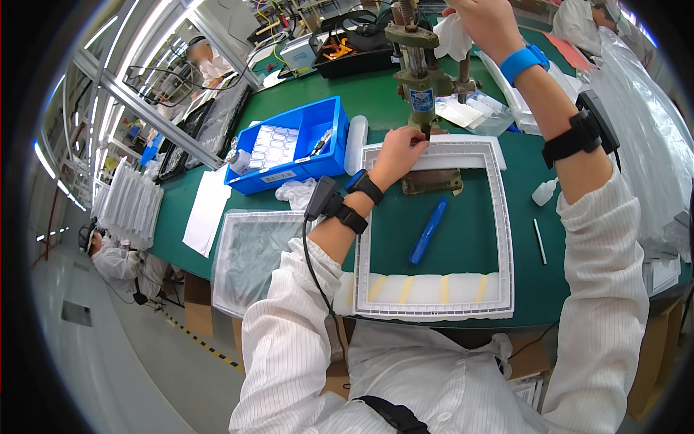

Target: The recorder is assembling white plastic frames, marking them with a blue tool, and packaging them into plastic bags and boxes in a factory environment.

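A white rectangular plastic frame [506,239] lies flat on the green bench, its far side under a green hand press [421,72]. My left hand [400,153] is at that far side, fingers closed in a pinch right beside the press's lower tip. What the fingertips hold, if anything, is too small to tell. Raised beside the top of the press, my right hand [488,25] is curled closed and partly cut off by the picture's edge. A white cloth [453,37] hangs just below its fingers; its grip is hidden. Inside the frame lies a blue pen-like tool [428,231].
Foam strips [426,288] lie under the near side of the frame. Left stand a blue divided bin [278,176] and a bagged frame [253,253]. Right are a small white bottle [544,192], a white stick [540,241] and plastic-wrapped stacks [629,137]. Other people sit farther off.
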A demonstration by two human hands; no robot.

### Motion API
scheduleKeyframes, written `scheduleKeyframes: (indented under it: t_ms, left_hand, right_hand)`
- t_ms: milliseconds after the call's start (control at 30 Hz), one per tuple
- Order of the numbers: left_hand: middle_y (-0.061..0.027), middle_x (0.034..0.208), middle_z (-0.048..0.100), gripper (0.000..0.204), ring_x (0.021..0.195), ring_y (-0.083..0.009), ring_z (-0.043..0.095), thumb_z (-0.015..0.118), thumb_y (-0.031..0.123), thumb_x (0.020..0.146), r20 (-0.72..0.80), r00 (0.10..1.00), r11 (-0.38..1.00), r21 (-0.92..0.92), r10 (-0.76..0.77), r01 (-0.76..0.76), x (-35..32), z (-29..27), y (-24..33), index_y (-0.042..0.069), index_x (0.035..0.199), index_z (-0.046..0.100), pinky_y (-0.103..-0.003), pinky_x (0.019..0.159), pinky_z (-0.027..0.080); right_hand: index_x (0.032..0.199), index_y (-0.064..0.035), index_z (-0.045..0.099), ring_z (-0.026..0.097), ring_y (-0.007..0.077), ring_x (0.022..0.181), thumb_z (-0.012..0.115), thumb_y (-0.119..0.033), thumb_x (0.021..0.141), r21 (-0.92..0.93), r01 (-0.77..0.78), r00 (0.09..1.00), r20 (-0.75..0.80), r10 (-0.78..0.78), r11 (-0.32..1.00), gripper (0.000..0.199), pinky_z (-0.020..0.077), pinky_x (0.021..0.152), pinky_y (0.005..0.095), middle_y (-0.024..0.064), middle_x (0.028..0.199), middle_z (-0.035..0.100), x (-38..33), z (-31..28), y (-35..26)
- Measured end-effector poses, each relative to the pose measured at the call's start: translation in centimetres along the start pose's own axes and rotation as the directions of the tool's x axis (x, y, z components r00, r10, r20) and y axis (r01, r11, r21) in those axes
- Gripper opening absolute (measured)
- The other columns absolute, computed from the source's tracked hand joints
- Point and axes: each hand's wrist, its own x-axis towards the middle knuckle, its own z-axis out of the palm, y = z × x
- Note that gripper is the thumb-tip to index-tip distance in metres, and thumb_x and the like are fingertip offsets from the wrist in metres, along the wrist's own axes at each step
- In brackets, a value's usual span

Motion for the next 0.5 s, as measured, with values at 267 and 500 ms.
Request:
scheduleKeyframes:
  t_ms: [267, 500]
  left_hand:
    - [-0.0138, 0.091, 0.072, 0.019, 0.084, -0.0314, 0.067, 0.072, 0.018, 0.081, -0.04, 0.997, 0.99, -0.124, -0.07, 0.064, -0.1, 0.9, -0.4, 0.001, 0.09, 0.072, -0.046, 0.097, 0.041]
    - [-0.0165, 0.084, 0.072, 0.019, 0.079, -0.0303, 0.07, 0.074, 0.017, 0.08, -0.085, 0.996, 0.991, -0.134, -0.033, 0.021, -0.2, 0.3, -0.1, -0.001, 0.087, 0.073, -0.038, 0.084, 0.052]
  right_hand:
    - [0.106, -0.0048, 0.055, 0.056, 0.0132, 0.068, 0.055, -0.02, 0.098, 0.049, 0.12, 0.992, -0.046, -0.118, 0.992, 0.017, 0.0472, 0.064, 0.0291, 0.0044, 0.075, 0.057, -4.7, -2.0, -3.3]
    - [0.11, -0.0072, 0.058, 0.069, 0.0149, 0.086, 0.058, -0.022, 0.098, 0.123, 0.077, 0.997, -0.032, -0.074, 0.989, 0.019, 0.053, 0.074, 0.0284, 0.0093, 0.095, 0.07, -10.6, -3.0, -2.2]
